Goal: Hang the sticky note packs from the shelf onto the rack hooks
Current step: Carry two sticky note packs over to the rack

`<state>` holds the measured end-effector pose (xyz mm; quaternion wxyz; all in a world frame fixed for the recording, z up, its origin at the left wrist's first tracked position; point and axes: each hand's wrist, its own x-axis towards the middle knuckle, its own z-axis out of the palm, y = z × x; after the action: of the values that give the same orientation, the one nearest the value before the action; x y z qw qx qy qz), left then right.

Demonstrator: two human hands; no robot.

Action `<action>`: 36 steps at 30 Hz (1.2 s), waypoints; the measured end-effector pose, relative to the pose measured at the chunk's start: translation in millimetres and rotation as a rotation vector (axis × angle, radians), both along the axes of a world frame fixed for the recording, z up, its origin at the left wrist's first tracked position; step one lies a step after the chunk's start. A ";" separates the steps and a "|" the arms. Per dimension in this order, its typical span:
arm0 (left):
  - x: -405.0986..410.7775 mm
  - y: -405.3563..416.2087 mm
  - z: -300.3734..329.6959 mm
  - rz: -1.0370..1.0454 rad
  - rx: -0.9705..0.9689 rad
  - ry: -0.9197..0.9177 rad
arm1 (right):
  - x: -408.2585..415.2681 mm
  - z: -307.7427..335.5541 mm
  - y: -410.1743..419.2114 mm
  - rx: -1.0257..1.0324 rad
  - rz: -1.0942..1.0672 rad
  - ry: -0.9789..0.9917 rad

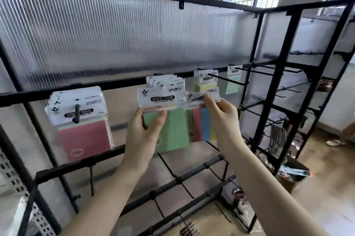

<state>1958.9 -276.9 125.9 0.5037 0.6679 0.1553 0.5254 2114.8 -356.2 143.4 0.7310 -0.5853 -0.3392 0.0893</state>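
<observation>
Hands meet at the middle rail (119, 83) of the rack (276, 89), each gripping a sticky note pack. Below the rail, the left hand (146, 130) has thumb and fingers curled round the side of the green pack (172, 130), just under its white header (161, 98). Right of that, the right hand (219, 112) pinches the header of the striped pack (201, 126), a narrower one showing pink and blue strips. Both packs hang upright, long axis down, headers level with each other and touching at the inner edges. Behind the green pack's header, more headers (165, 82) sit stacked, presumably on a hook hidden by them; whether either held pack is already threaded cannot be told. The move ahead turns on depth: each header hole must line up with a hook tip pointing out from the rail toward the person, then slide back along it. Further left along the rail a pink stack (82, 132) hangs on its hook (76, 113); to the right, an empty hook (228, 79) juts out nearest the right hand.
</observation>
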 end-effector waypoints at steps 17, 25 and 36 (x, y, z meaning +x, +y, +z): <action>17.7 -27.6 -7.0 0.288 -0.007 0.014 | 26.8 -2.8 19.1 0.100 0.313 -0.060; 28.5 -29.0 -9.7 0.376 -0.062 -0.004 | 34.5 -8.7 23.3 0.163 0.452 -0.062; 33.1 -23.9 -11.6 0.447 0.014 0.024 | 40.2 -10.8 44.9 0.085 0.503 -0.062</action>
<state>1992.0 -300.8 114.3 0.3681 0.6264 0.3018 0.6173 2155.0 -311.2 132.6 0.6992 -0.4537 -0.4996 0.2359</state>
